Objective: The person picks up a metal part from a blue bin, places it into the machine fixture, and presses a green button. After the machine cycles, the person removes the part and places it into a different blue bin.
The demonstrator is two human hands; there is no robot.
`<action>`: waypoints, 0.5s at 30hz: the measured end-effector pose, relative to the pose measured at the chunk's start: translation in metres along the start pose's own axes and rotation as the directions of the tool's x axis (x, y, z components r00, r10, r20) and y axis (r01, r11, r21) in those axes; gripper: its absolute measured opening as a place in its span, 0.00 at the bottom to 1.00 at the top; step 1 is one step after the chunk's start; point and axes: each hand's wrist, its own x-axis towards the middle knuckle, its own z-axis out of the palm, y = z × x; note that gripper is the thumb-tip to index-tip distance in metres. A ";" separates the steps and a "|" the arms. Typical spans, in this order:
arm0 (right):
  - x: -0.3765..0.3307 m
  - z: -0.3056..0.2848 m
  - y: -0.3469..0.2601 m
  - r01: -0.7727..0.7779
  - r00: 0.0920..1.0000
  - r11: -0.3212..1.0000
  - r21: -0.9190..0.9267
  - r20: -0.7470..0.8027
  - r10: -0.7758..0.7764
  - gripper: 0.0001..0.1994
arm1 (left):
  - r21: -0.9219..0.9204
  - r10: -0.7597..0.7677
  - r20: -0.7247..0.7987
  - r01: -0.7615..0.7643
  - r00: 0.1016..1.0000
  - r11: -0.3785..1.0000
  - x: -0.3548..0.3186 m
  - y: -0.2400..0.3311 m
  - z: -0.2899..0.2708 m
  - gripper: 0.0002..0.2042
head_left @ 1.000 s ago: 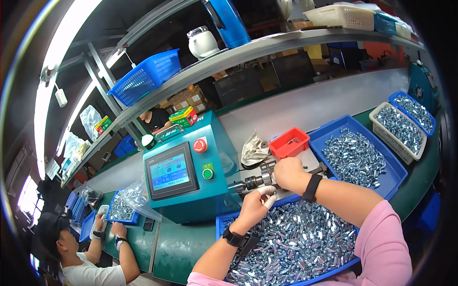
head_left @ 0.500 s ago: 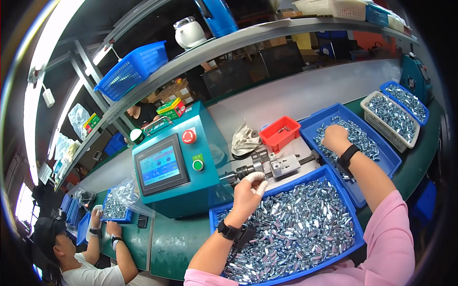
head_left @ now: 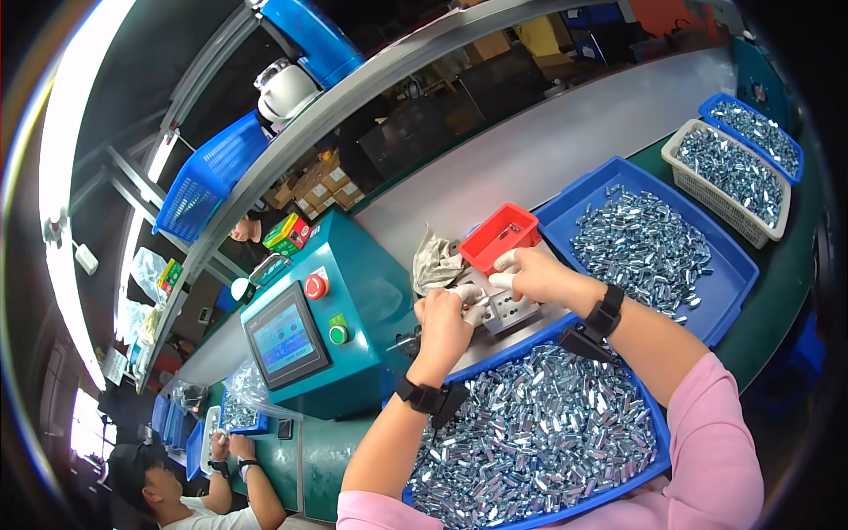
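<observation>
Shelf: blue basket, then white pot beside blue flask. Cardboard boxes stacked beyond shelf. Lit tube lamp at left. Lower left: co-worker in black cap, white shirt. Dark phone on green table, near clear plastic bag.

The green bench carries a teal machine, a wide blue tray and a cream basket.
</observation>
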 end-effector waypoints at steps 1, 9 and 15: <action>0.000 0.002 0.002 -0.092 0.993 0.988 0.127 0.091 0.081 0.21 | 0.004 -0.021 0.054 0.020 0.998 1.000 0.002 0.001 -0.002 0.11; 0.006 0.008 0.026 -0.091 0.994 0.970 0.226 0.084 0.074 0.16 | 0.013 -0.016 0.161 0.014 0.987 1.000 0.009 0.002 -0.008 0.07; -0.012 0.009 0.010 -0.058 0.957 0.995 0.082 0.289 0.033 0.16 | -0.145 -0.240 0.373 0.312 0.896 0.939 -0.025 0.036 -0.032 0.09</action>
